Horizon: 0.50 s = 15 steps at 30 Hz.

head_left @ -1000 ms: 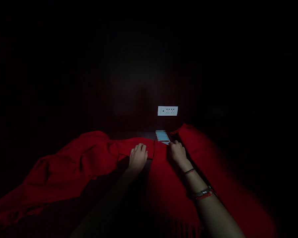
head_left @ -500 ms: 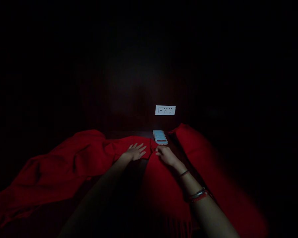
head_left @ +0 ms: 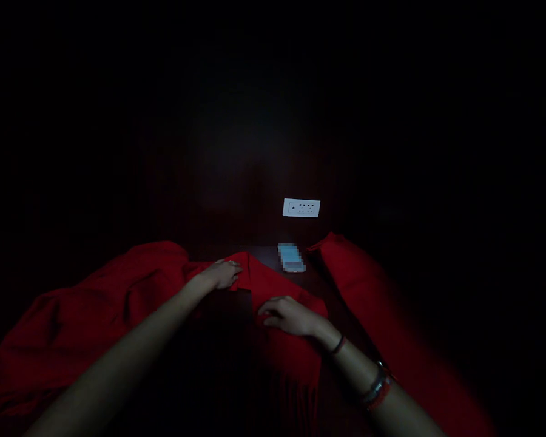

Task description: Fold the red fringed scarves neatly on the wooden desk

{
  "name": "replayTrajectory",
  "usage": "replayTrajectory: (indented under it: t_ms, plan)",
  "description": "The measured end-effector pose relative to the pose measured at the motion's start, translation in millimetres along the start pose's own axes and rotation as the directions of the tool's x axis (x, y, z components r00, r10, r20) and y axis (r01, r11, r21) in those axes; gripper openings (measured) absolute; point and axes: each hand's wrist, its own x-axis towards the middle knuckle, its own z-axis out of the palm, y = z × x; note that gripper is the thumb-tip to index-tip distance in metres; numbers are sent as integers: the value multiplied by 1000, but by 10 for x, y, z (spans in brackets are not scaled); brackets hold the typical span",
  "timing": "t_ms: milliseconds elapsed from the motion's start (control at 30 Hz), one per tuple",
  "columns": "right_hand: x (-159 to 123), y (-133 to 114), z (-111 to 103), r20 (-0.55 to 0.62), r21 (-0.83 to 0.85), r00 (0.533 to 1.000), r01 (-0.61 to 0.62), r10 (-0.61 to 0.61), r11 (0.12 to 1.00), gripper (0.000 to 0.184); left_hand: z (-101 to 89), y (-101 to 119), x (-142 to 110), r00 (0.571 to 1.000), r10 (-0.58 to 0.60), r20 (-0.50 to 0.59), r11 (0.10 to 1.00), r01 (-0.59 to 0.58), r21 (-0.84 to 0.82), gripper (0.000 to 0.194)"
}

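A red fringed scarf (head_left: 273, 273) is bent at an angle on the dark surface, its fringe hanging toward me. My left hand (head_left: 222, 274), a ring on one finger, lies over the scarf left of the bend, with its fingers bent down and closed on the cloth. Over the fringed part rests my right hand (head_left: 289, 314), its fingers curved and thumb apart, nothing visible between them. More wrinkled red cloth (head_left: 118, 297) spreads to the left; whether it is the same piece is hard to tell.
A phone (head_left: 292, 258) with a lit, blurred screen lies behind the scarf. A white wall socket (head_left: 301, 208) is above it. Another long strip of red cloth (head_left: 377, 297) stretches along the right side. The surroundings are very dark.
My left hand has moved left, its spread fingers now closed on the scarf, and the bend shifted left with it. My right hand has lowered toward me and loosened from its pinch.
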Motion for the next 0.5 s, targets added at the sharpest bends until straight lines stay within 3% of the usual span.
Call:
replayTrajectory:
  t_ms: [100, 167, 233, 300, 400, 500]
  plan:
    - [-145, -24, -116, -87, -65, 994, -78, 72, 995, 24, -29, -218, -243, 996, -92, 8, 994, 92, 67, 42]
    - [-333, -69, -200, -107, -101, 985, -144, 133, 984, 31, -17, -216, -342, 985, -169, 31, 981, 165, 105, 47]
    - [-537, -148, -210, -16, -146, 990, -138, 137, 980, 42, 16, -113, -396, 982, -186, -16, 970, 186, 156, 47]
    - [-698, -248, -137, 18, -236, 986, -158, 166, 959, 50, 56, 55, -435, 987, -92, -131, 978, 114, 173, 44]
    - [-804, -370, 57, -141, -374, 967, -251, 213, 893, 44, 114, 344, -523, 974, 56, -219, 998, -45, 53, 37]
    - [-803, -403, 222, -157, -391, 969, -238, 190, 889, 28, 153, 597, -661, 985, 33, -172, 978, -67, -199, 38]
